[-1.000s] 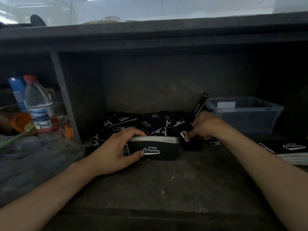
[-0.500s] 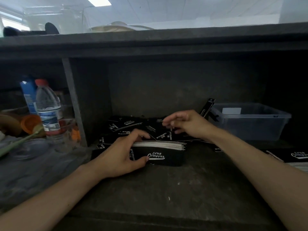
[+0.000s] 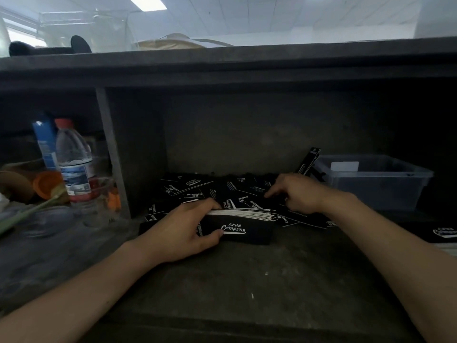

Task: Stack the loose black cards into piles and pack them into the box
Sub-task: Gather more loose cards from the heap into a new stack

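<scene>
A: Cards first: where do the loose black printed cards (image 3: 222, 191) lie?
B: Scattered at the back of the dark shelf (image 3: 247, 280), with one squared stack of black white-edged cards (image 3: 243, 224) in front.
A: Hands?
B: The left hand (image 3: 183, 231) clamps that stack, thumb on its front face, fingers over the top. The right hand (image 3: 296, 194) rests on the loose cards, fingers curled; I cannot tell if it pinches one.
A: Box?
B: The clear plastic box (image 3: 371, 184) stands at the right, one card leaning against it

Surface: dark, worn counter (image 3: 247, 280) under a shelf.
Centre: loose black cards (image 3: 197, 186); stack of cards (image 3: 244, 225).
Right: clear plastic box (image 3: 376, 184).
Left: water bottle (image 3: 74, 164).
</scene>
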`<state>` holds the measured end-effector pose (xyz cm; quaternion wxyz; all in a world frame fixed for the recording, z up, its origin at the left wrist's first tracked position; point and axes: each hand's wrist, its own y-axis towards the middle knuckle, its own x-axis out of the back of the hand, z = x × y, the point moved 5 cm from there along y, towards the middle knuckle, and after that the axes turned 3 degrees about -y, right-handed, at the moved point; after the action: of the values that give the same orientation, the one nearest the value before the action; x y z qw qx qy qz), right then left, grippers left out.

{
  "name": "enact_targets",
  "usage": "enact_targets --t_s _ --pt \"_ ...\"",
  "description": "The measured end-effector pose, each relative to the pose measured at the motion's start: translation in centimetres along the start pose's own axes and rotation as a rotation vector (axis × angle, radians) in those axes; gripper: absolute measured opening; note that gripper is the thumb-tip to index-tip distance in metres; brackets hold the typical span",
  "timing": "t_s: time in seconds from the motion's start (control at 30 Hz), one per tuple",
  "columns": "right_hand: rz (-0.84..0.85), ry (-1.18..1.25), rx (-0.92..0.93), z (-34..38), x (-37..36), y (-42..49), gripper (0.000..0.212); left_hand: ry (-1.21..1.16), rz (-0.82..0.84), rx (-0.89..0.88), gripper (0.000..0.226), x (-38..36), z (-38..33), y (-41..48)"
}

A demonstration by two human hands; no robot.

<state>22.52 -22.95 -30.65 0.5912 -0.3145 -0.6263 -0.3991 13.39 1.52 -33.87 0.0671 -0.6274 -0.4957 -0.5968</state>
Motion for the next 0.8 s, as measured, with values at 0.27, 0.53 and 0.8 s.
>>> enact_targets --t_s 0.27,0.53,0.8 --pt "0.060 0.011 -0.034 -1.6 -1.0 0.0 0.054 -0.011 -0.030 -0.048 0.030 0.2 -0.8 -0.7" --pt "-0.024 0.122 0.062 -1.0 -1.8 1.0 0.053 -0.061 -0.015 -0.063 0.045 0.3 -1.0 -0.8" --pt "-0.397 -0.084 0.133 0.1 -0.6 0.8 0.028 -0.060 -0.038 -0.088 0.041 0.4 -0.9 -0.7"
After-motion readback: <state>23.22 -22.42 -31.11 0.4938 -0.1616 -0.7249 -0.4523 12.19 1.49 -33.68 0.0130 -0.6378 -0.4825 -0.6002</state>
